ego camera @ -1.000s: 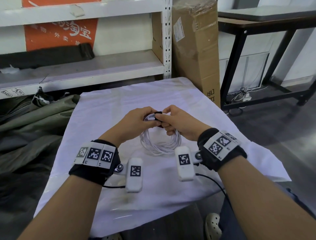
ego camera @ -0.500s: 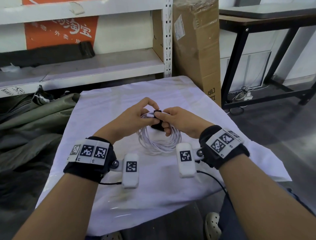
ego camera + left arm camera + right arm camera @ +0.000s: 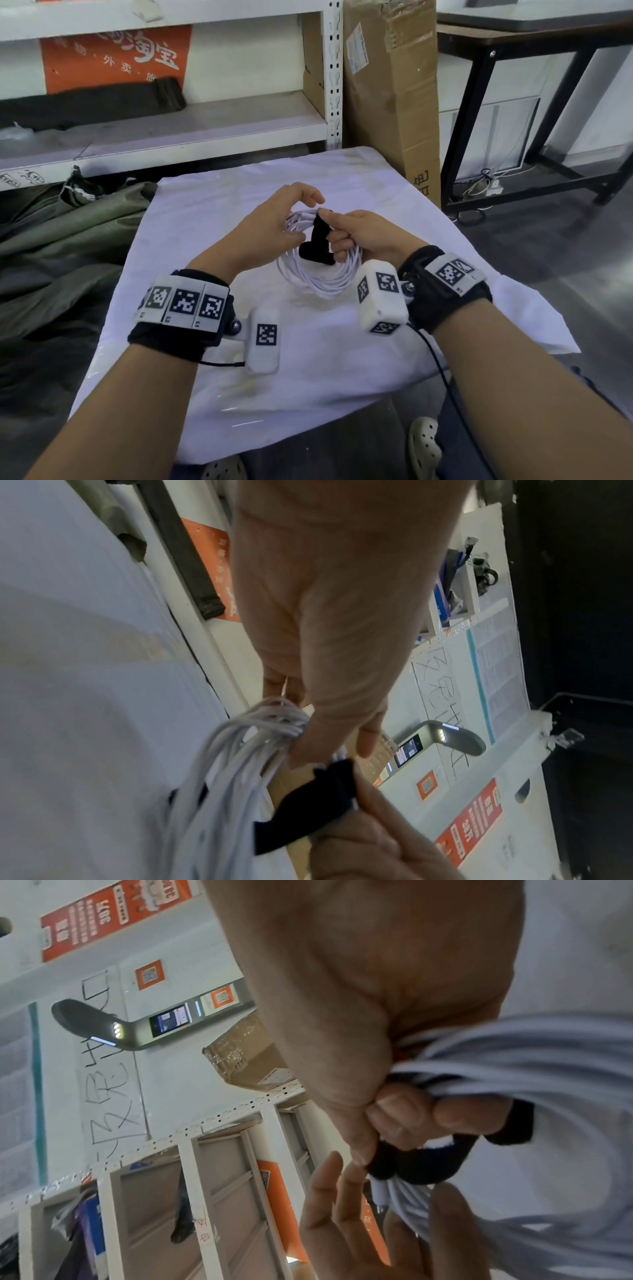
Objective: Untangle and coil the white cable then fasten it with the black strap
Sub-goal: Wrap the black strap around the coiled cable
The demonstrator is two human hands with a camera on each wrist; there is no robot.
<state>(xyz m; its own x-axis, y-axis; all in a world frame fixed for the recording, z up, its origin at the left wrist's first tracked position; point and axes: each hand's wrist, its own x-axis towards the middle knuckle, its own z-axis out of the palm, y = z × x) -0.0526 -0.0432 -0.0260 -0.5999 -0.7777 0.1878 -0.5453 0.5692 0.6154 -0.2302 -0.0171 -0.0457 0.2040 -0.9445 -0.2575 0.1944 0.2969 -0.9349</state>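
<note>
Head view: white cable [image 3: 318, 274] already coiled, held up over the white cloth [image 3: 212, 212] on the table. Step in hand, I'd judge: wrapping the black strap [image 3: 317, 240] round the bundle.

To do it well I'd keep the loops squeezed together, pull the strap snug, then press its wide tail flat onto itself.

Left hand [image 3: 270, 229]: fingers arched and spread, thumb [image 3: 301, 750] against the cable strands, not gripping the strap.

Right hand [image 3: 363, 236]: fingers curled, thumb and forefinger pinching the strap at the top of the coil [image 3: 514, 1053]; the tail hangs free.
</note>
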